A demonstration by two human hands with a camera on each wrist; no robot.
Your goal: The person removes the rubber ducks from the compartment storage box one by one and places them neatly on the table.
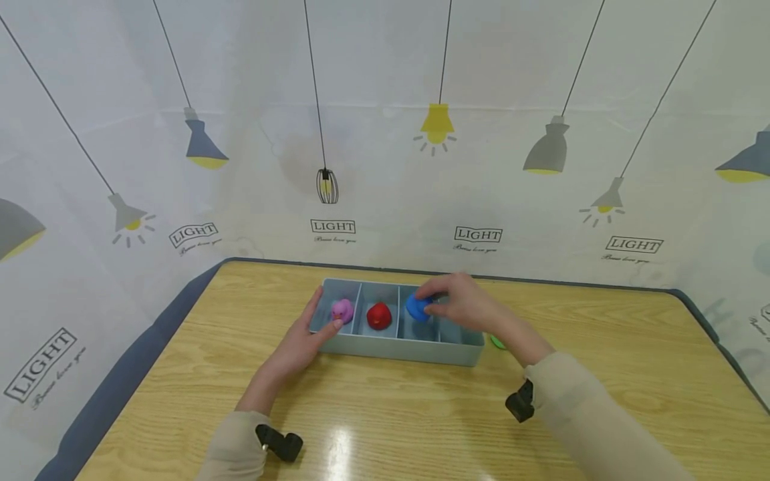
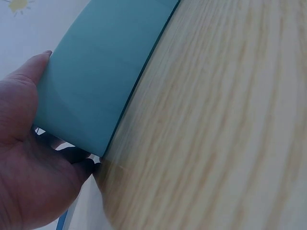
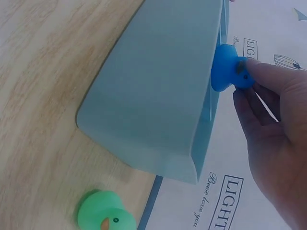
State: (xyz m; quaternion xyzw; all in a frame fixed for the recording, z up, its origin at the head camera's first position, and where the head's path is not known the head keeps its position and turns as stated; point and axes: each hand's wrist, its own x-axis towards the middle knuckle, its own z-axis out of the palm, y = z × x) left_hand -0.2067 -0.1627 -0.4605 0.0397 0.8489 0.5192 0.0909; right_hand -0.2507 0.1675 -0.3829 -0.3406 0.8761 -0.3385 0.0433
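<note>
A blue-grey divided box (image 1: 397, 349) stands on the table. My left hand (image 1: 301, 341) grips its left end, the thumb on the front wall (image 2: 91, 76) and the other fingers around the end. From left to right, a purple rubber duck (image 1: 343, 310) sits in the first compartment and a red rubber duck (image 1: 379, 316) in the second. My right hand (image 1: 462, 302) pinches a blue rubber duck (image 3: 223, 69) by its head, at the rim over the third compartment. The hand and wrist partly cover the rightmost compartment.
A green rubber duck (image 3: 106, 211) lies on the wooden table (image 1: 361, 414) just beyond the box's right end, mostly hidden by my right wrist in the head view. Behind the table's back edge hangs a white cloth (image 1: 385, 167) printed with lamps.
</note>
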